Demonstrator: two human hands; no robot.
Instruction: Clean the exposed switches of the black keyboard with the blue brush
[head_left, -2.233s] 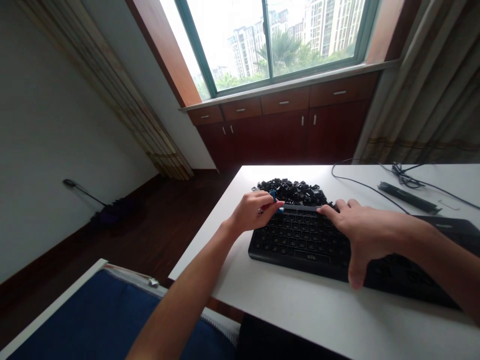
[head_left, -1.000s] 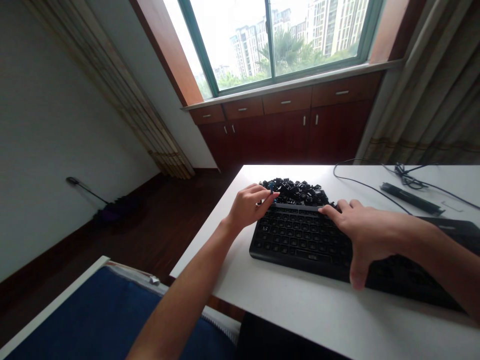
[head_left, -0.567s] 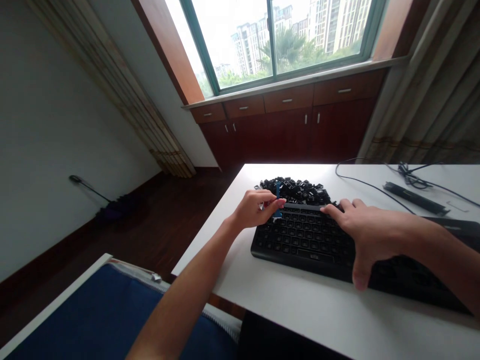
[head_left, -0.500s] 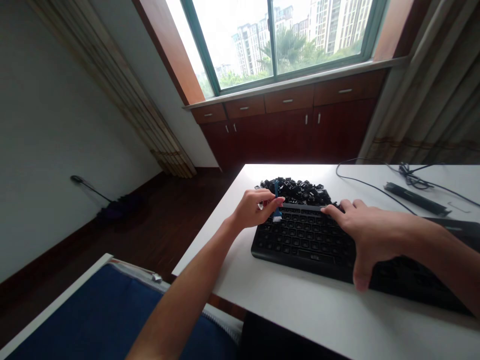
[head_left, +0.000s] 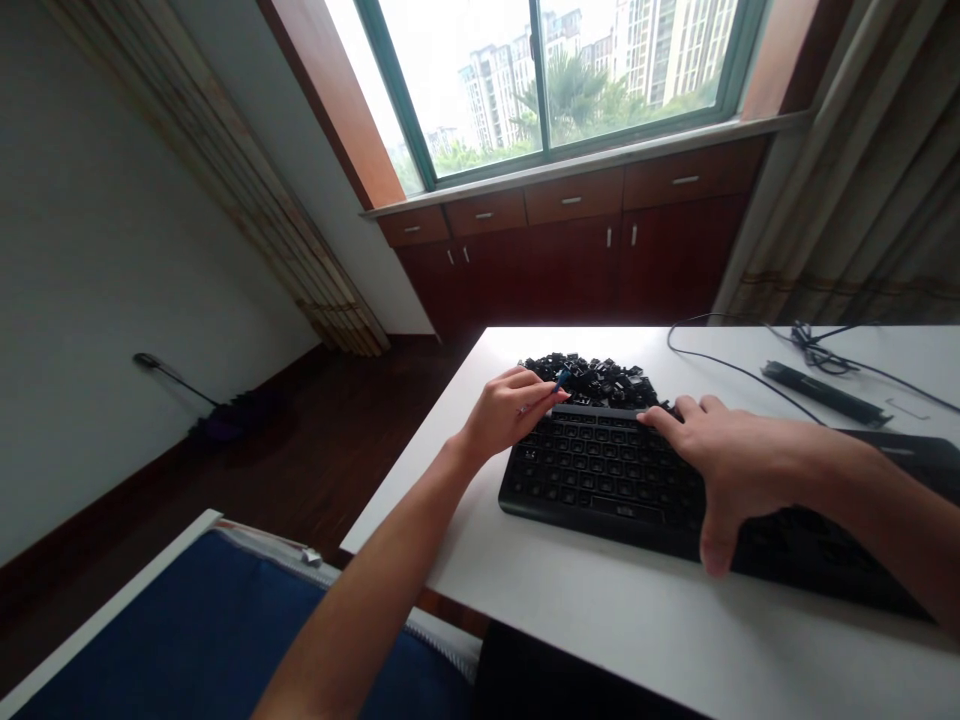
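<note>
A black keyboard [head_left: 600, 478] lies on the white table [head_left: 637, 630]. My left hand [head_left: 504, 412] is at the keyboard's far left corner, fingers pinched on a small blue tool [head_left: 559, 379] whose tip points toward the pile of loose black keycaps [head_left: 592, 375] behind the keyboard. My right hand [head_left: 724, 462] lies flat on the keyboard's middle, fingers spread across the upper rows, thumb hanging over the front edge.
A black cable [head_left: 720, 368] and a dark bar-shaped device [head_left: 821, 395] lie at the table's back right. Red-brown cabinets [head_left: 577, 250] stand under the window. A blue cushion [head_left: 210, 640] is at the lower left, a dark object [head_left: 225, 425] on the floor.
The blue tool in my left hand stood upright over the top key row half a second ago; now it is tilted toward the keycap pile. My right hand stays pressed on the keyboard.
</note>
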